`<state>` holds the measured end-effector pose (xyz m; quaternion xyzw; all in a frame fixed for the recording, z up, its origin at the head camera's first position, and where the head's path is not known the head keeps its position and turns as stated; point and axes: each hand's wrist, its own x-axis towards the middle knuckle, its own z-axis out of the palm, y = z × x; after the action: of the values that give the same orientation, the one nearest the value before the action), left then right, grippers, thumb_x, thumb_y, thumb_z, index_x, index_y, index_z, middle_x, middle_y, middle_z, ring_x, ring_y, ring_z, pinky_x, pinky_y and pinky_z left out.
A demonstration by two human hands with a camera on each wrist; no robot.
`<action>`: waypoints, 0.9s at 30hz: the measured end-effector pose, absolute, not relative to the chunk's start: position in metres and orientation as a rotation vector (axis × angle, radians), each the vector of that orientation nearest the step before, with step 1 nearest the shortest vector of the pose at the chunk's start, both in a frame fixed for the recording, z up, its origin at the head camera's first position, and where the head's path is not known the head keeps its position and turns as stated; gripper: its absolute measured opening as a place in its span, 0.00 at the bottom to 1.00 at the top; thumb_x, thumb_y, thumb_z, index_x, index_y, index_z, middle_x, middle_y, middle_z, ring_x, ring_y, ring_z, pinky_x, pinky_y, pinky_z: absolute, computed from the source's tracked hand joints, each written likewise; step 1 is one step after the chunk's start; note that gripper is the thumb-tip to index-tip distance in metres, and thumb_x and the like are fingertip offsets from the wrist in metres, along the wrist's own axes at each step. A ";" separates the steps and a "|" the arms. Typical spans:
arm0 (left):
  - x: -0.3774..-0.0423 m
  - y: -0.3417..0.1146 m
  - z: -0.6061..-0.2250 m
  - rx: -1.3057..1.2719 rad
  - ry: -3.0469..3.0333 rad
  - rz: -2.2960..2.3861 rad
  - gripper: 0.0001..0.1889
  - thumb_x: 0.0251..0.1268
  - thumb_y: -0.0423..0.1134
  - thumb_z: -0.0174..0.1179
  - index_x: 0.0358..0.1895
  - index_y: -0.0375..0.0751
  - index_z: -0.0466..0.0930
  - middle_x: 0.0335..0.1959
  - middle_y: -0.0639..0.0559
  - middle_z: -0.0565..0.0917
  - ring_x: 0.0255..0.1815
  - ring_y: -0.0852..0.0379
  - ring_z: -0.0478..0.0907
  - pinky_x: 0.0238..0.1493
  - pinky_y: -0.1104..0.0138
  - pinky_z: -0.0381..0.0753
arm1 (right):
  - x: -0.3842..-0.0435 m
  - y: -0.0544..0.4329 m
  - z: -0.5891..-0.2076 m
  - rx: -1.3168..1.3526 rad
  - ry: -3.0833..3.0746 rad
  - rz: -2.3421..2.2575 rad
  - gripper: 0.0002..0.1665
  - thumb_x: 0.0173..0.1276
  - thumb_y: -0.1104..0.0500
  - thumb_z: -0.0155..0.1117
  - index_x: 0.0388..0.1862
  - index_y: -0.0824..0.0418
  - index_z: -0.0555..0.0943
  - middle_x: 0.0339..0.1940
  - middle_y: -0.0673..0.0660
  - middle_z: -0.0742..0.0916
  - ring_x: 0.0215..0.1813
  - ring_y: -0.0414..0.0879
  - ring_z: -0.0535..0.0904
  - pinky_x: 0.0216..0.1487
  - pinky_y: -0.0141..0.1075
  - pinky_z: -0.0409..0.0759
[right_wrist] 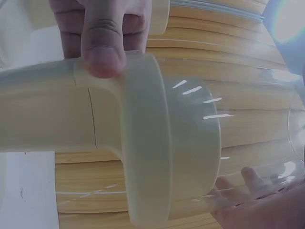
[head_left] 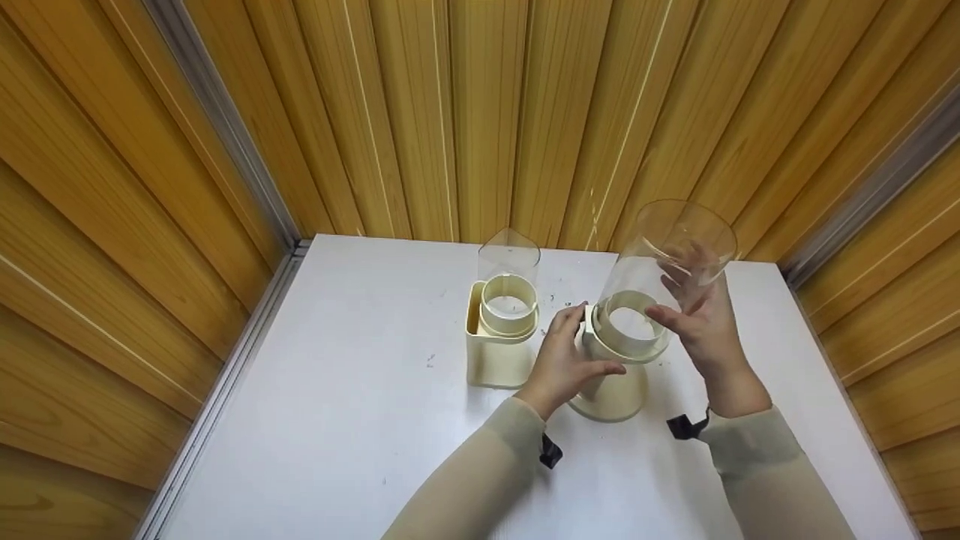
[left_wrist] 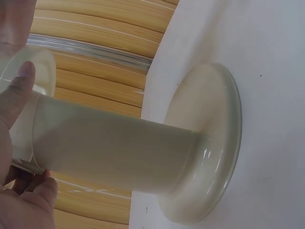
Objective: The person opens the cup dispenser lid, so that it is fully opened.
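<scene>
A cream plastic stand [head_left: 611, 401] rises from a round flared base to a wide collar [right_wrist: 145, 138]. My left hand [head_left: 564, 364] grips it just under the collar, with the thumb in front and the fingers behind. Its smooth column [left_wrist: 114, 143] fills the left wrist view. A clear cylinder [head_left: 636, 264] is seated around the inner ring of the collar and tilts up to the right. My right hand [head_left: 709, 330] holds the cylinder's right side, thumb toward me and fingers on the far side, showing through the clear wall.
Left of the stand is a cream open-topped box [head_left: 499, 364] with a ring and a smaller clear tube [head_left: 509, 255] standing in it. Small dark specks dot the white table [head_left: 337, 420]. Wood-patterned walls [head_left: 480, 112] enclose its back and sides.
</scene>
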<state>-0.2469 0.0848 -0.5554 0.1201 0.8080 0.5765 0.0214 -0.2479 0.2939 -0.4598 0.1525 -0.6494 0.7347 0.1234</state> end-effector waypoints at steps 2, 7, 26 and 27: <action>-0.248 0.084 -0.556 0.395 2.527 1.756 0.61 0.50 0.46 0.93 0.88 0.45 0.67 0.83 0.52 0.74 0.87 0.52 0.71 0.92 0.58 0.70 | -0.248 0.293 -0.460 0.441 -1.888 2.140 0.67 0.58 0.80 0.83 0.90 0.50 0.61 0.79 0.51 0.78 0.80 0.47 0.75 0.83 0.30 0.75; -0.250 0.082 -0.557 0.429 2.567 1.698 0.59 0.52 0.46 0.92 0.89 0.45 0.67 0.83 0.51 0.74 0.86 0.52 0.72 0.91 0.58 0.71 | -0.249 0.292 -0.461 0.457 -1.864 2.146 0.65 0.58 0.82 0.80 0.89 0.51 0.63 0.78 0.51 0.79 0.78 0.47 0.78 0.82 0.31 0.76; -0.251 0.081 -0.560 0.421 2.612 1.644 0.59 0.54 0.48 0.92 0.88 0.46 0.67 0.84 0.53 0.74 0.86 0.53 0.73 0.91 0.58 0.71 | -0.245 0.288 -0.463 0.489 -1.832 2.113 0.62 0.56 0.85 0.73 0.85 0.50 0.66 0.79 0.52 0.79 0.80 0.48 0.78 0.88 0.37 0.70; -0.251 0.081 -0.560 0.419 2.614 1.641 0.59 0.54 0.48 0.92 0.88 0.46 0.67 0.84 0.53 0.74 0.86 0.53 0.73 0.91 0.58 0.72 | -0.245 0.288 -0.464 0.500 -1.830 2.111 0.62 0.56 0.85 0.74 0.85 0.50 0.66 0.79 0.52 0.78 0.80 0.47 0.78 0.87 0.36 0.70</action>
<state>-0.2509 0.0812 -0.5602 0.1346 0.8391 0.5268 0.0133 -0.2447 0.2879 -0.4643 0.1741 -0.6373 0.7353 0.1513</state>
